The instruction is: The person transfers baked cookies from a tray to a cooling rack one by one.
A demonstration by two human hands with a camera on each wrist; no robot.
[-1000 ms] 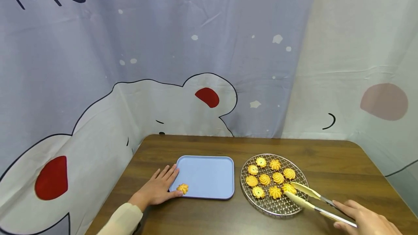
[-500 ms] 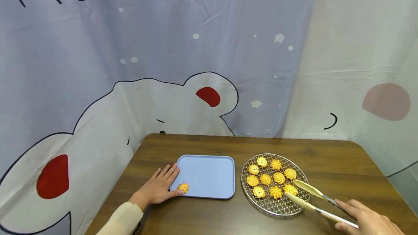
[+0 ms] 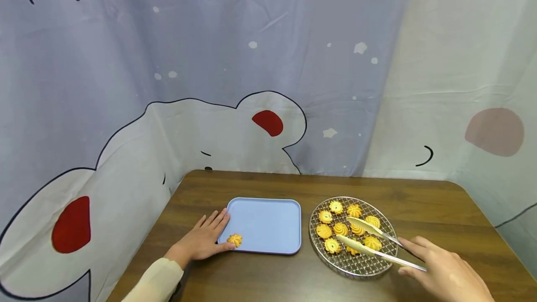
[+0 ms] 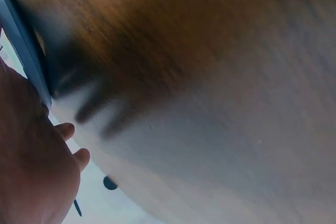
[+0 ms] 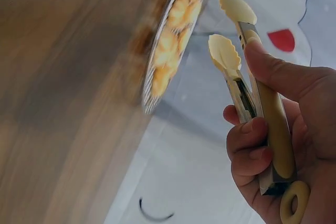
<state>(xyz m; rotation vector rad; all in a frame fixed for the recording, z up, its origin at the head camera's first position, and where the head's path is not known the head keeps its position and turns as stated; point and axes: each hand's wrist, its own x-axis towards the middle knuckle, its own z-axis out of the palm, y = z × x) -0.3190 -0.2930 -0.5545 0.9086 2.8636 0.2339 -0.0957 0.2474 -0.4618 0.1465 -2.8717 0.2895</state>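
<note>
Over round wire rack [image 3: 379,264], right hand [image 3: 444,275] grasps scalloped tongs [image 3: 369,241]; left hand [image 3: 201,241] flat, released.

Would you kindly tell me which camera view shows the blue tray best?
The head view: the whole blue tray lies on the table with one cookie on it. The left wrist view catches only a dark, blurred strip of its edge; the right wrist view shows at most a sliver.

The left hand [image 3: 204,241] is bare, and behind its wrist begins a cream, close-fitting long sleeve [image 3: 156,283] — plain, softly creased (no cuff detail shows); the right hand [image 3: 446,274] is bare too — no sleeve in view
</note>
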